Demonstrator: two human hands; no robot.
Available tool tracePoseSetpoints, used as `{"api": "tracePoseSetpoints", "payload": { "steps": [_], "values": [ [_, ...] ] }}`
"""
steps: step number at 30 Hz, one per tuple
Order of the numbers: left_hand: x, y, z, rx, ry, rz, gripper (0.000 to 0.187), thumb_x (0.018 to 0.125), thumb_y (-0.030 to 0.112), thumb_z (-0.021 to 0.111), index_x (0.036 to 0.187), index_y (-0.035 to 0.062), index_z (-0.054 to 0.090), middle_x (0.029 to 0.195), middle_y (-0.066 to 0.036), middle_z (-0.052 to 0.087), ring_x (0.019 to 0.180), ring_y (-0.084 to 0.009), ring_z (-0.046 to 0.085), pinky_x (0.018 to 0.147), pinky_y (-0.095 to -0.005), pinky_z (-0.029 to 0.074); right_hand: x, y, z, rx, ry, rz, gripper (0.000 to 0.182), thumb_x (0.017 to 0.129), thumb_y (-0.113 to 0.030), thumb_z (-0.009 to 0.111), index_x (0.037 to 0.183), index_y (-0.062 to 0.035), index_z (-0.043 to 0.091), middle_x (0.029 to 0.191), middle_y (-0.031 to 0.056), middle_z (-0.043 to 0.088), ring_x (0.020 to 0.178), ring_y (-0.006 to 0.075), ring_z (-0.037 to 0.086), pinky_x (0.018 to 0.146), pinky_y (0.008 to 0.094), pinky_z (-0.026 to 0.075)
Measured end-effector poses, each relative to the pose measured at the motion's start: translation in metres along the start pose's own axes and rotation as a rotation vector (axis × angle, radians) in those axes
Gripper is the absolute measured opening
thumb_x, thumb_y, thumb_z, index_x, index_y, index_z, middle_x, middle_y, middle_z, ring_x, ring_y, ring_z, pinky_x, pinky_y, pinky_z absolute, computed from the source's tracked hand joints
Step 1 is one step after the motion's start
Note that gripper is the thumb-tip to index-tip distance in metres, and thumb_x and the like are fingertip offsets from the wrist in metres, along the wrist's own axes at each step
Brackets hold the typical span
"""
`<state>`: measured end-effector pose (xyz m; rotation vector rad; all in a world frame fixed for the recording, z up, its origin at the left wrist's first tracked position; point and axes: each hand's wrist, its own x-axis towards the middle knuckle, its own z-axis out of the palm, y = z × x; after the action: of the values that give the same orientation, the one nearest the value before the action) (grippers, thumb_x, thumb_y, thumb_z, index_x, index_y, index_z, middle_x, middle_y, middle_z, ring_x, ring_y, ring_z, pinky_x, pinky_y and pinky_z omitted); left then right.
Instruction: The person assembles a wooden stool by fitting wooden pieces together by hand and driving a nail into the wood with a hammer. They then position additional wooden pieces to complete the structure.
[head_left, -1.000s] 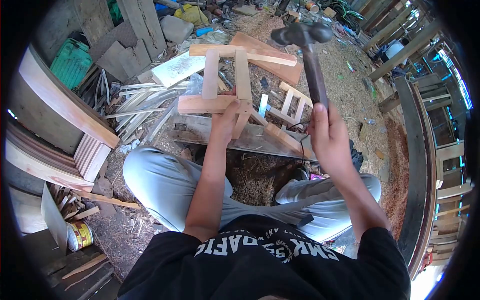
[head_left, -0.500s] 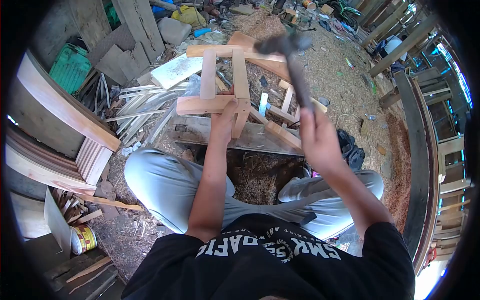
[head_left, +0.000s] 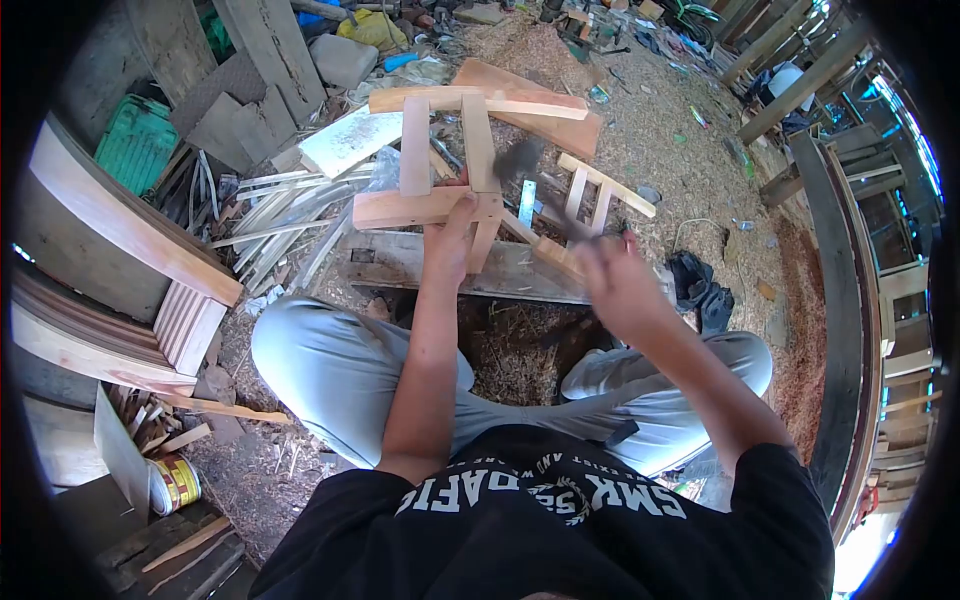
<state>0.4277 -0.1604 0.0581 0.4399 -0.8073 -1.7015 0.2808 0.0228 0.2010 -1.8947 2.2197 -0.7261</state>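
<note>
My left hand [head_left: 455,222] is wrapped round the lower rail of a light wooden frame [head_left: 415,150], its thumb on the front face near the corner joint. The frame is tilted above a weathered plank [head_left: 400,266]. In my right hand [head_left: 622,282] is the handle of a hammer [head_left: 519,162], fingers closed. The hammer head is blurred and stands just right of the frame's upright, apart from the joint. Part of the left fingers is hidden behind the rail.
A small slatted wooden piece [head_left: 606,185] lies beyond the hammer. Wood strips [head_left: 275,215] and a white board [head_left: 350,140] are at the left. Curved wooden parts [head_left: 140,215] stand far left, near a paint can [head_left: 175,484]. A black bag [head_left: 700,290] lies right.
My right hand and the hammer have moved down and left, bringing the head lower and closer to the frame's corner. My left hand and the frame have hardly moved.
</note>
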Motion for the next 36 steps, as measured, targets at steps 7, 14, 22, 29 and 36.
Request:
{"api": "tracePoseSetpoints", "payload": {
  "steps": [7,14,22,29,36],
  "values": [
    [0.0,0.002,0.001,0.013,0.0,-0.042,0.028,0.097,0.015,0.069,0.123,0.0072,0.061,0.136,-0.01,0.064,0.124,-0.0192,0.058,0.109,-0.0393,0.043,0.011,-0.029,-0.039,0.297,-0.115,0.279,0.045,0.109,-0.041,0.051,0.108,0.0027,0.061,0.07,0.0194,0.062,0.063,0.0371,0.063,0.064,0.0476,0.049],
    [-0.006,0.007,0.008,0.021,-0.007,-0.026,0.027,0.099,0.011,0.066,0.124,0.0053,0.058,0.139,-0.012,0.062,0.125,-0.0208,0.059,0.107,-0.0396,0.048,-0.007,0.014,0.012,-0.031,-0.133,0.029,0.044,0.109,-0.04,0.051,0.104,0.0026,0.062,0.071,0.0209,0.064,0.064,0.0423,0.063,0.063,0.0474,0.05],
    [-0.007,0.001,0.0,-0.013,-0.017,-0.026,0.028,0.099,0.016,0.068,0.124,0.007,0.061,0.135,-0.01,0.064,0.125,-0.0199,0.058,0.11,-0.0397,0.043,0.013,-0.042,-0.046,0.331,-0.039,0.372,0.045,0.109,-0.041,0.051,0.101,0.0025,0.061,0.064,0.0157,0.06,0.056,0.0303,0.062,0.057,0.0441,0.047],
    [-0.004,-0.006,-0.004,0.002,-0.02,-0.013,0.031,0.099,0.017,0.069,0.126,0.0068,0.061,0.134,-0.009,0.065,0.124,-0.0195,0.059,0.109,-0.0388,0.043,-0.001,-0.002,-0.001,0.002,-0.151,0.057,0.046,0.109,-0.041,0.049,0.104,0.0029,0.062,0.074,0.025,0.066,0.073,0.0472,0.066,0.067,0.0502,0.05],
    [-0.008,0.007,0.007,-0.025,0.019,-0.043,0.034,0.097,0.018,0.072,0.128,0.0064,0.062,0.127,-0.007,0.067,0.119,-0.0179,0.06,0.106,-0.0375,0.045,0.008,-0.044,-0.038,0.224,0.035,0.265,0.044,0.11,-0.039,0.049,0.104,0.0024,0.063,0.069,0.0238,0.064,0.068,0.0434,0.066,0.07,0.0498,0.05]
  ]
}}
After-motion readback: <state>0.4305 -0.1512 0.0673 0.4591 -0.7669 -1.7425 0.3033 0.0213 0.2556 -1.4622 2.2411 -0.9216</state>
